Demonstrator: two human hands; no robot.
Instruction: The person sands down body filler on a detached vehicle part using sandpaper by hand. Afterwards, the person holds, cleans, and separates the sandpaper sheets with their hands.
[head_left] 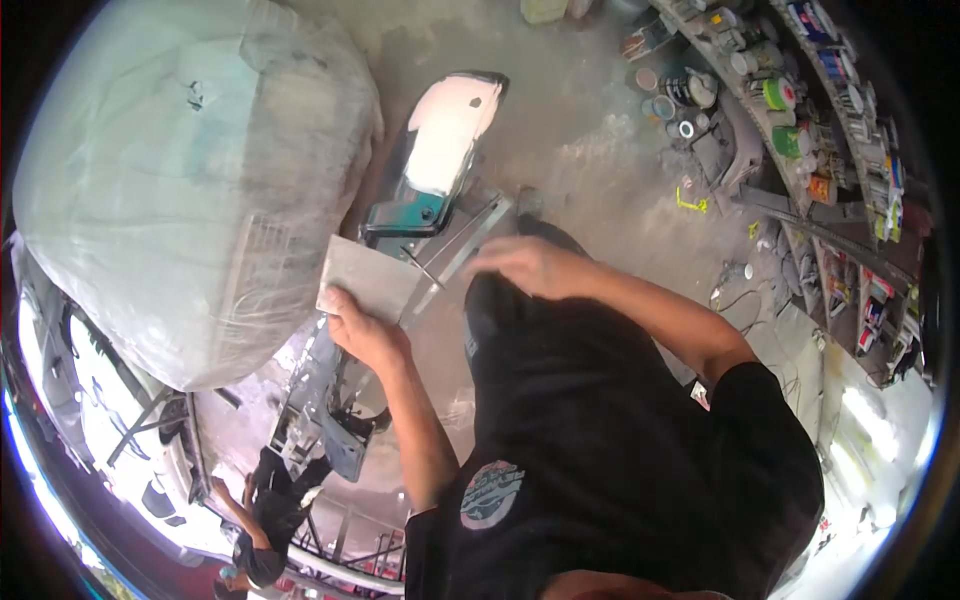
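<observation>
My left hand (362,330) grips a flat, square, pale grey board (373,280) by its lower left corner, thumb on top. My right hand (535,266) is over my dark-clothed leg, to the right of the board. Its fingers are bent together, and whatever they hold, if anything, is not clear. Beyond both hands lies a teal car body panel (400,214) with a large pale pinkish-white coated area (446,133). Its near end adjoins a metal stand (483,222). A thin dark rod shows near the board's right edge.
A car under plastic sheeting (190,200) fills the left. Shelves of paint cans (790,140) curve along the right, with more cans (690,95) on the floor. Dark car parts (345,445) lie at lower left, near another person (265,525).
</observation>
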